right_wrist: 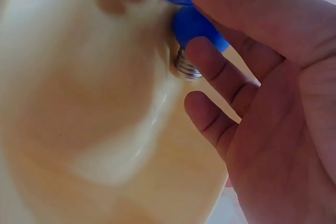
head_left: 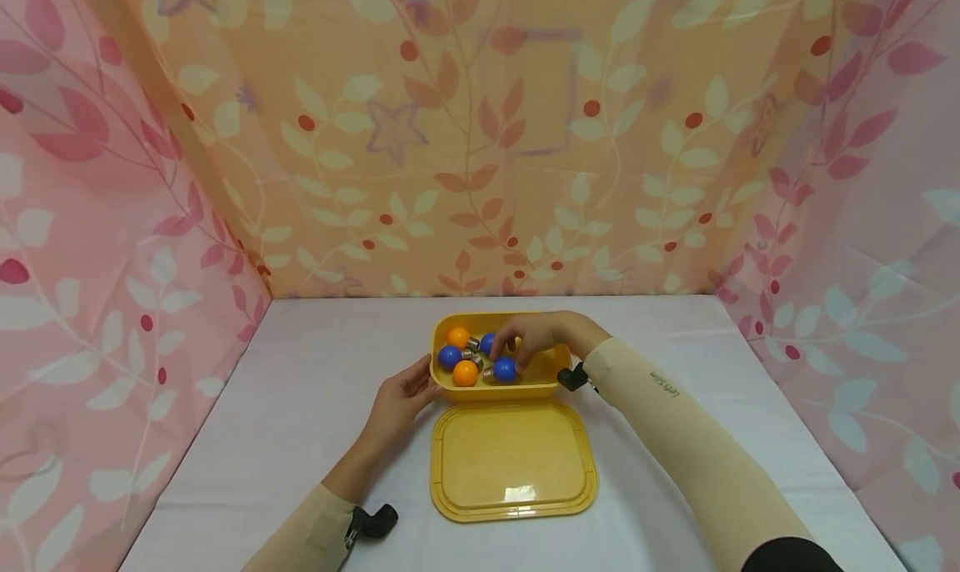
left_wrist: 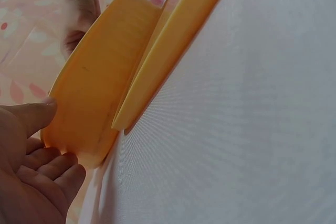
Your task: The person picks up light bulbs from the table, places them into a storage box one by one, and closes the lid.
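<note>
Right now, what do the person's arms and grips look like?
The left sleeve and right sleeve are beige, each with a black gadget near its end; the right also has small dark lettering. The left grip and right grip wear no gloves.

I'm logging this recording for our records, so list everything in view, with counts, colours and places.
blue bulbs: 3 visible, blue, in the box
orange bulbs: 2 visible, orange, in the box
screw bases: several, silver, on the bulbs
box: 1, yellow, on the white cloth
lid: 1, yellow, flat on the cloth, nearer the person than the box
white cloth: 1, white, under everything
patterned hangings: 3 sides, peach behind, pink left and right
wrist devices: 2, black, one at each wrist
sleeves: 2, beige, on both arms
left hand: 1, bare, touching the box's left end
right hand: 1, bare, among the bulbs; grip unclear
</note>
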{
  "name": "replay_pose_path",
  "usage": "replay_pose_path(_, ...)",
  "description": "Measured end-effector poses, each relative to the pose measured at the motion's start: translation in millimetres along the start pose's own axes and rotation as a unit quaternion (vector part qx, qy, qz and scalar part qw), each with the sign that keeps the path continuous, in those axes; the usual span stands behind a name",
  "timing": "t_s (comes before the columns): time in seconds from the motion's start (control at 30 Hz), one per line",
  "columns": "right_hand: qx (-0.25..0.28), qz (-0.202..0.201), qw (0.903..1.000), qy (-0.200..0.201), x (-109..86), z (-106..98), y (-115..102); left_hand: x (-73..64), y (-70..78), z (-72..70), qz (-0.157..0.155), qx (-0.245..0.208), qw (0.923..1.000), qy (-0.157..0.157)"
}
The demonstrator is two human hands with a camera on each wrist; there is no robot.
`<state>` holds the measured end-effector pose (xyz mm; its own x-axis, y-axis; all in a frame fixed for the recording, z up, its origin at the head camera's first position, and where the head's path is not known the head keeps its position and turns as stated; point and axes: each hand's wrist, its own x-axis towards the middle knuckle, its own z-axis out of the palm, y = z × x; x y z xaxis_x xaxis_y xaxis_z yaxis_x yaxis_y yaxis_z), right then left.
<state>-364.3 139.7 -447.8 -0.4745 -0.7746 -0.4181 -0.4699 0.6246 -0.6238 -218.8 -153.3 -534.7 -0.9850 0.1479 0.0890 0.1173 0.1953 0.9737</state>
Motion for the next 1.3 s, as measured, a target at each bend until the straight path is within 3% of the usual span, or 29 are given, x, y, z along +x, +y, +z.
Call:
replay_pose_path(0.1, -0.006, 0.006, 0.9999, 0.008, -2.6, -1, -3, 0.7, 0.5, -0.2, 0.004, 0.001, 1.0, 0.0)
replay_pose_path(0.23, -0.023, -0.016, 0.9992, 0.028, -10.4, -4, -7, -0.2, 1.2, -0.1, 0.001, 0.006, 1.0, 0.002)
replay_pose_path(0.57, -0.019, -0.035, 0.9917, 0.122, -48.8, -8, -10, 0.1, 0.5, 2.0, 0.002, 0.006, 1.0, 0.001)
replay_pose_path(0.93, -0.017, -0.028, 0.9629, 0.268, -91.7, 0, 9, -2.0, 1.8, -0.2, 0.01, 0.009, 0.9999, -0.002)
replay_pose_path(1.3, -0.001, -0.001, 0.9374, 0.348, -119.5, 11, 33, -2.8, 1.6, 0.8, 0.005, 0.0, 1.0, -0.005)
